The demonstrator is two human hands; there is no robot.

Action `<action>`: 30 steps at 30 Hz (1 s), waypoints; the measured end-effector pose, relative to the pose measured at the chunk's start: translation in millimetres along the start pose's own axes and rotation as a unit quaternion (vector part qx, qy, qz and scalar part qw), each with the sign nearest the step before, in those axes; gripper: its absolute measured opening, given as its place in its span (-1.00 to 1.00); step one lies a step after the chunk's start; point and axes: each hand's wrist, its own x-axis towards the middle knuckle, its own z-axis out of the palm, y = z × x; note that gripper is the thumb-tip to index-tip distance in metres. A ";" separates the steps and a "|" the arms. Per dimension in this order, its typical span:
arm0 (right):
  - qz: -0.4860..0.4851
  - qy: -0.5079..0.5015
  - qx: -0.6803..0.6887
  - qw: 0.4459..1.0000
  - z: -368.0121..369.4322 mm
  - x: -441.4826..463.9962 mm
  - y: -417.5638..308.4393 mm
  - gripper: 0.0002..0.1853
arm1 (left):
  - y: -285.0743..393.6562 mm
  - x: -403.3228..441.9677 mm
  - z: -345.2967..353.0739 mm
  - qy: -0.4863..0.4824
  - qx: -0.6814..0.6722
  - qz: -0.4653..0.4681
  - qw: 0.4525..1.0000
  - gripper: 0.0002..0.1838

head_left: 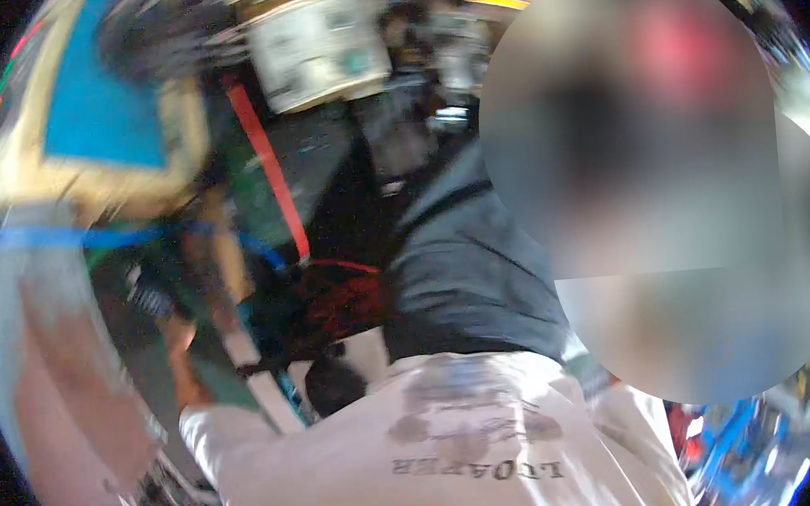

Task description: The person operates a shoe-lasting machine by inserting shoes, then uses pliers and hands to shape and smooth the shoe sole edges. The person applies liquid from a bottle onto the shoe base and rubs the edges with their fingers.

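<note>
My left arm, in a white sleeve, reaches down and out at the left of the head view. At its end my left hand (155,299) looks dark, perhaps gloved, and is smeared by motion. Its fingers do not show clearly, so I cannot tell whether it holds anything. Near it runs a blue band (90,238), with an upright wooden-coloured post (226,253) to its right. Large blurred discs cover the right side, and my right hand is hidden there or out of sight.
A blue panel (102,96) in a pale frame stands at upper left. Below it is a grey and pinkish surface (82,374). A red strip (270,173) crosses the dark floor area. A white box-like object (317,46) sits at the top. Blue items (739,445) lie at lower right.
</note>
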 end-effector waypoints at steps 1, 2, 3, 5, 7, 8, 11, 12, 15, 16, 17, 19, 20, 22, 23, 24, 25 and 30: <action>-0.008 0.028 -0.028 0.999 -18.7 -10.6 4.3 -0.44 | -29.2 15.5 41.1 0.038 -0.123 -0.011 0.992 -0.38; -0.018 0.066 -0.059 0.996 -46.8 -13.2 20.1 -0.49 | -8.2 2.1 3.4 -0.013 -0.173 -0.034 0.984 -0.41; -0.031 0.105 -0.102 0.989 -77.0 -20.2 40.1 -0.55 | 2.9 -1.4 -0.3 -0.038 -0.259 -0.044 0.964 -0.45; -0.034 0.199 -0.202 0.958 -140.0 -46.4 79.2 -0.61 | 35.7 -30.7 -3.2 -0.023 -0.089 0.016 0.996 -0.52; 0.007 0.290 -0.326 0.900 -188.1 -94.1 95.1 -0.64 | 109.8 -87.9 -57.3 -0.223 -0.282 0.012 0.933 -0.40; 0.037 0.335 -0.377 0.863 -203.5 -117.0 101.7 -0.65 | 123.8 -113.4 -47.3 -0.215 -0.202 0.057 0.954 -0.34; 0.115 0.371 -0.419 0.821 -277.0 -176.5 184.7 -0.51 | 117.0 -148.9 28.5 -0.223 -0.219 0.013 0.950 -0.11; 0.160 0.371 -0.413 0.816 -282.5 -196.0 195.5 -0.45 | 144.7 -171.0 -7.9 -0.241 -0.182 0.006 0.953 -0.14; 0.187 0.323 -0.484 0.792 -312.6 -228.8 265.5 -0.26 | 127.4 -195.0 43.1 -0.246 -0.125 0.044 0.960 -0.26; 0.194 0.321 -0.485 0.790 -304.1 -230.4 255.7 -0.20 | 129.2 -201.2 40.7 -0.279 -0.120 0.059 0.951 -0.30; 0.201 0.319 -0.485 0.789 -289.0 -232.1 237.5 -0.14 | 126.9 -205.9 47.5 -0.316 -0.110 0.108 0.936 -0.36; 0.216 0.300 -0.514 0.774 -283.4 -232.2 235.7 0.08 | 121.4 -209.8 59.4 -0.386 -0.080 0.205 0.896 -0.46; 0.212 0.301 -0.519 0.771 -286.6 -231.7 239.3 0.09 | 120.8 -213.1 53.5 -0.407 -0.069 0.215 0.885 -0.47; 0.202 0.303 -0.532 0.765 -296.0 -231.3 246.1 0.11 | 124.8 -206.3 37.7 -0.397 -0.055 0.188 0.896 -0.49; 0.184 0.285 -0.512 0.789 -307.3 -229.4 248.8 0.18 | 125.9 -199.7 28.1 -0.375 -0.055 0.168 0.910 -0.50; 0.210 0.271 -0.501 0.795 -308.0 -227.4 242.9 0.18 | 126.0 -192.1 15.4 -0.345 -0.055 0.148 0.925 -0.51; 0.237 0.256 -0.489 0.799 -301.5 -226.6 222.3 0.18 | 126.5 -181.0 2.9 -0.302 -0.056 0.127 0.943 -0.52; 0.124 0.447 -0.207 0.861 -255.4 -226.9 303.6 0.20 | 176.0 -102.8 -59.1 -0.093 -0.286 0.092 0.949 -0.55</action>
